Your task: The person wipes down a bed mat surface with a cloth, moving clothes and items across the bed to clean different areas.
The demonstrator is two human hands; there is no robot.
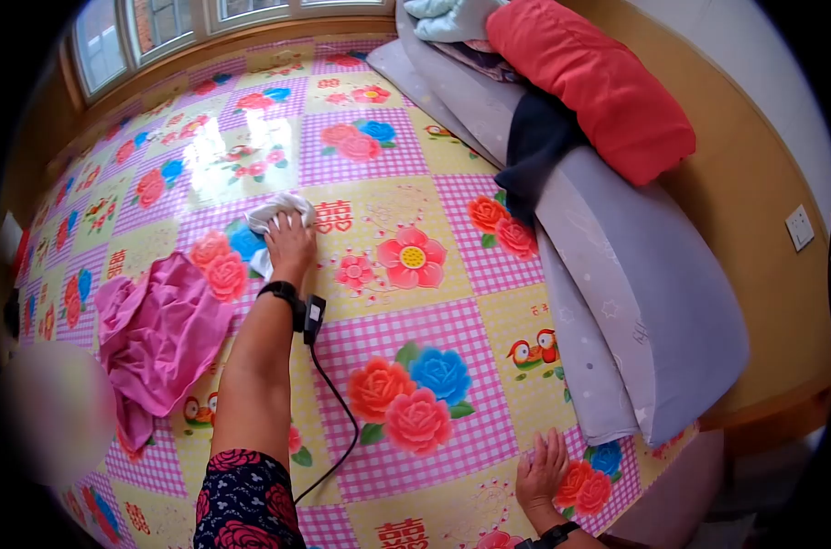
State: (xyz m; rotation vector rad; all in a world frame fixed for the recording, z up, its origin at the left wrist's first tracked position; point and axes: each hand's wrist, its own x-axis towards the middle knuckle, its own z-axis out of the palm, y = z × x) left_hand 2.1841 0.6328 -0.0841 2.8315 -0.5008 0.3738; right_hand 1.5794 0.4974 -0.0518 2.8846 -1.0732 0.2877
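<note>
My left hand [290, 245] presses down on a bunched white cloth [262, 218], its fingers curled over it on the glossy patterned sheet [379, 316] that covers the wide surface. A black strap with a small box and a cable [329, 375] is around that wrist. Nearer to me on the right, my right hand [542, 468] lies on the sheet with nothing in it, fingers stretched forward. A crumpled pink cloth [164, 334] lies on the sheet, left of my left forearm.
Along the right side lies a folded grey mattress or pad [653, 302]. On it rest a red rolled bundle [594, 87], a dark cloth [542, 142] and a pale green cloth [452, 18]. Windows [164, 23] are at the back; a wall switch [799, 228] is at right.
</note>
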